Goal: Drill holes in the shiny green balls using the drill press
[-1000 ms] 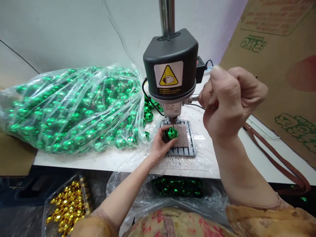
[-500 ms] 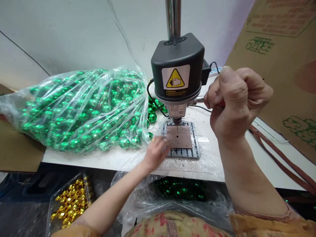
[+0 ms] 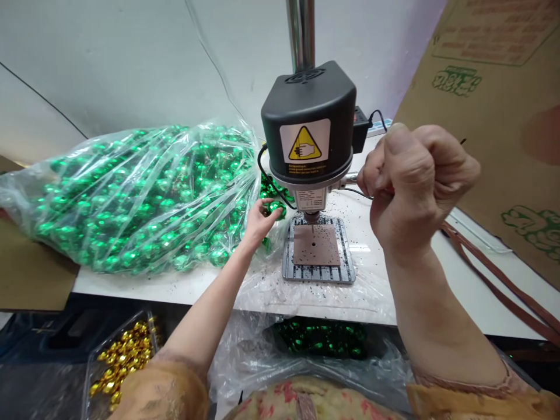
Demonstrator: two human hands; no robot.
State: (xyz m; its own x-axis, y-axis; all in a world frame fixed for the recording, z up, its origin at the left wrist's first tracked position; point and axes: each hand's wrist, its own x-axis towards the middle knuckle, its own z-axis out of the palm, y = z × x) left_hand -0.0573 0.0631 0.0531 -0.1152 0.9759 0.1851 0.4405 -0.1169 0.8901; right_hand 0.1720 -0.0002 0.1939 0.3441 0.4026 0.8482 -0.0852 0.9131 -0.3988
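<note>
My left hand (image 3: 257,224) is at the mouth of the clear plastic bag, thumb and fingers closed around a shiny green faceted ball (image 3: 276,208). Raised at the right, my right hand (image 3: 415,175) makes a fist around the feed handle (image 3: 351,178) of a small black drill press (image 3: 308,125); the grip itself is hidden by the fingers. Under the drill bit, a brown square board (image 3: 321,254) with a small hole lies on the slotted metal base (image 3: 319,274). Dark shavings are scattered over both.
The plastic bag (image 3: 144,198) full of green balls fills the table's left side. Below the edge are more green balls (image 3: 319,337) in plastic and a clear bin of gold balls (image 3: 126,356). A cardboard box (image 3: 494,116) and brown straps (image 3: 494,274) stand at right.
My left hand has moved from beside the board up and left to the bag's mouth, where it now grasps a green ball. The right hand stays on the handle.
</note>
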